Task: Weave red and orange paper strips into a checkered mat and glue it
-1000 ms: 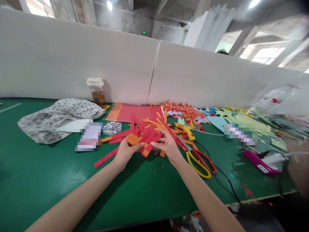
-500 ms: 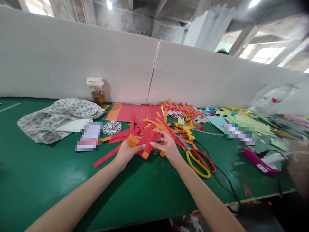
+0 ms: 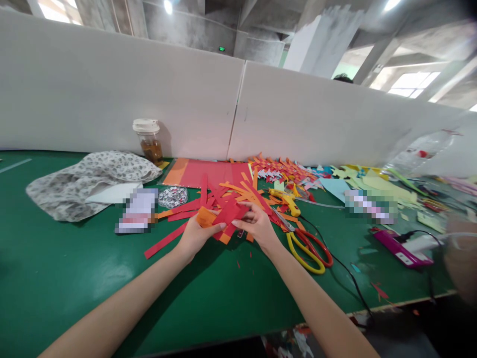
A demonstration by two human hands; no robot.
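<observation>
Between my two hands is a red and orange piece made of paper strips (image 3: 227,216). My left hand (image 3: 197,231) pinches its left side, thumb on top. On the right side, my right hand (image 3: 257,223) grips the red paper between thumb and fingers. Loose red and orange strips (image 3: 246,191) lie in a pile just behind the hands. Scissors (image 3: 307,248) with red and yellow handles rest right of my right hand, beside a yellow glue gun (image 3: 286,200).
Left stand a lidded cup (image 3: 149,141), a patterned cloth (image 3: 93,179), a blurred-out phone-like item (image 3: 137,211) and a bag of small round pieces (image 3: 173,197). Woven red-orange pieces (image 3: 283,166) lie behind. At right are a purple power strip (image 3: 402,248) and a black cable (image 3: 350,278).
The held paper has tilted slightly between the fingers. Both hands have stayed in nearly the same place.
</observation>
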